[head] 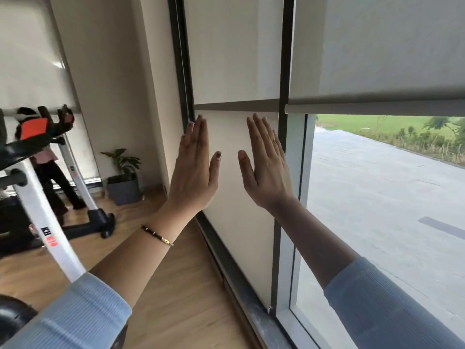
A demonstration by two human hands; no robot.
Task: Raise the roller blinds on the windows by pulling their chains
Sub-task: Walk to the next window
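My left hand (195,167) and my right hand (266,165) are both raised flat, fingers straight and together, in front of the narrow left window pane. Neither hand holds anything. A light grey roller blind (234,51) covers the upper part of that pane, its bottom bar (236,106) just above my fingertips. To the right, a wider roller blind (377,46) hangs with its bottom bar (372,109) at about the same height, showing glass and an outdoor terrace below. No chain is visible.
A dark window frame post (284,59) separates the two blinds. An exercise bike (47,210) stands at the left on the wooden floor. A potted plant (123,177) sits in the corner by the wall. A mirror (37,71) on the left reflects a person.
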